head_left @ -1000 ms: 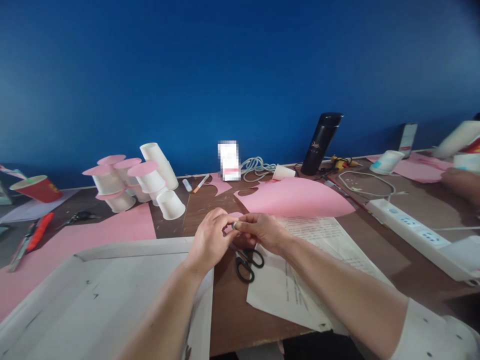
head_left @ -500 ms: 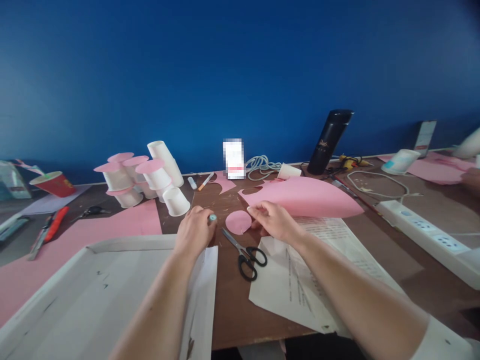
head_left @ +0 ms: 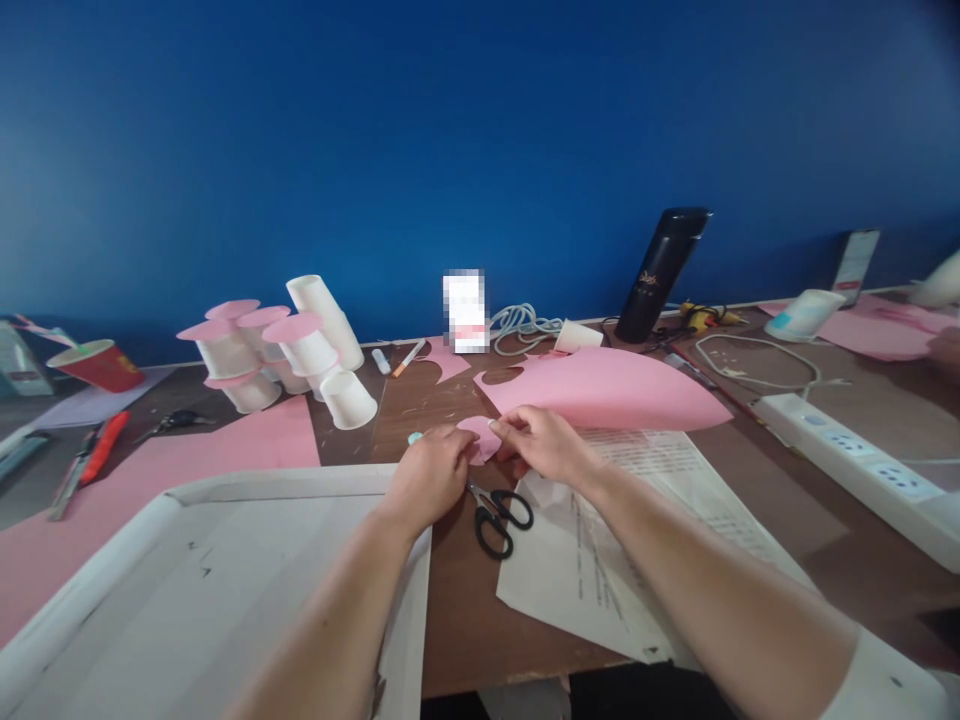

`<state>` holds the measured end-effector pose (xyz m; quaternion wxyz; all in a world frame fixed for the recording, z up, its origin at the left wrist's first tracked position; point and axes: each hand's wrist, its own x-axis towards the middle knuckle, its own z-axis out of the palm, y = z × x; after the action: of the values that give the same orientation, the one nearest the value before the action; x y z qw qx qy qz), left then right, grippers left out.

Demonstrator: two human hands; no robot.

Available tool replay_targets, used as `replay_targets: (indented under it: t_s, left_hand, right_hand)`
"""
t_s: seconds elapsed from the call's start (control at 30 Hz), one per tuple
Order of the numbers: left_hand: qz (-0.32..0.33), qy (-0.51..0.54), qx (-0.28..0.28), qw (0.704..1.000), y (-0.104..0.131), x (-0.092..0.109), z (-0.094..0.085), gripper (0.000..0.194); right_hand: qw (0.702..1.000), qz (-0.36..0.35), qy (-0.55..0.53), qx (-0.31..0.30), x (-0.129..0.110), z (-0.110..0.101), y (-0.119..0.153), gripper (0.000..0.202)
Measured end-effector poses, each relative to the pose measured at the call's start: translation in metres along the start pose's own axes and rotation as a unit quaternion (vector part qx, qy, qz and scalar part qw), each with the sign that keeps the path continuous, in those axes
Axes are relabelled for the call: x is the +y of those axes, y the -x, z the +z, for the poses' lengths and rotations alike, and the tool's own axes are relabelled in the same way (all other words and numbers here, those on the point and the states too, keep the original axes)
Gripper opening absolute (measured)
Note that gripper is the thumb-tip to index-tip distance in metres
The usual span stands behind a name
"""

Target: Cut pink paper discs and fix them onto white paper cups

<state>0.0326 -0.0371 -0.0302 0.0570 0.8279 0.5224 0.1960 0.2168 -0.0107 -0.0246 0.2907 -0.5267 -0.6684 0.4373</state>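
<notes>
A small pink paper circle is between my two hands. My left hand pinches its left edge, fingers closed. My right hand holds its right edge between thumb and fingers. Black-handled scissors lie just below the circle, their blades mostly hidden by my left hand. A small teal-ended object shows beside my left knuckles; the rest of it is covered. Behind my right hand lies a large curved pink paper sheet, cut along its left side.
White paper cups with pink discs are stacked at the left, near a red cutter and red cup. A white tray-like box fills the front left. To the right are a black flask, power strip and printed sheets.
My left hand has moved right from beside the teal-ended object and taken hold of the pink circle's left edge. My right hand keeps its grip on the other side.
</notes>
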Motion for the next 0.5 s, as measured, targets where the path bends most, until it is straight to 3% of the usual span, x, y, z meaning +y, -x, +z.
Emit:
replay_targets:
  t_s: [0.5]
  left_hand:
    - [-0.05, 0.009, 0.01, 0.999, -0.003, 0.001, 0.001, 0.018]
  right_hand:
    - [0.998, -0.026, -0.056, 0.002, -0.003, 0.011, 0.0, 0.02]
